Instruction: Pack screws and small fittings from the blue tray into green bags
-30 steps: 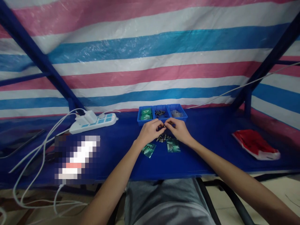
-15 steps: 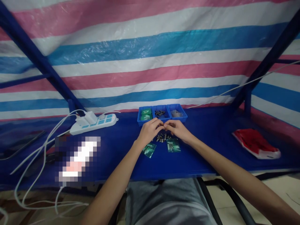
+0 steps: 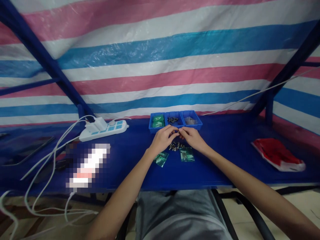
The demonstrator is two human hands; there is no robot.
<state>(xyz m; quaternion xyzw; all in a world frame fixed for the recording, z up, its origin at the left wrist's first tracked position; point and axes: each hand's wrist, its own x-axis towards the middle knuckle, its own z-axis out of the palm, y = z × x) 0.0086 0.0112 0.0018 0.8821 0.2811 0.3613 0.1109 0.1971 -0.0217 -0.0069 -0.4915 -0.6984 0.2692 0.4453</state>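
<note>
My left hand (image 3: 165, 137) and my right hand (image 3: 192, 136) meet fingertip to fingertip over the blue table. Both are closed in a pinch, and whatever small piece sits between the fingers is too hidden to name. Just below them lies a loose pile of small dark and metallic parts (image 3: 176, 146). Nearer to me are two green packets, one (image 3: 161, 159) by my left wrist and another (image 3: 187, 155) with metallic pieces showing in it. Beyond the hands stands a blue three-compartment bin (image 3: 175, 128) holding green packets (image 3: 158, 120), small dark parts (image 3: 173, 120) and clear plastic pieces (image 3: 190, 120).
A white power strip (image 3: 103, 130) with plugs and trailing cables lies on the left, behind a blurred-out bright object (image 3: 90, 165). On the right is a red package (image 3: 278, 154). A striped sheet (image 3: 175, 76) hangs behind the blue table (image 3: 220, 173).
The whole view has shifted slightly, so things appear a little further right. My hands stay pinched together, with only small finger movement.
</note>
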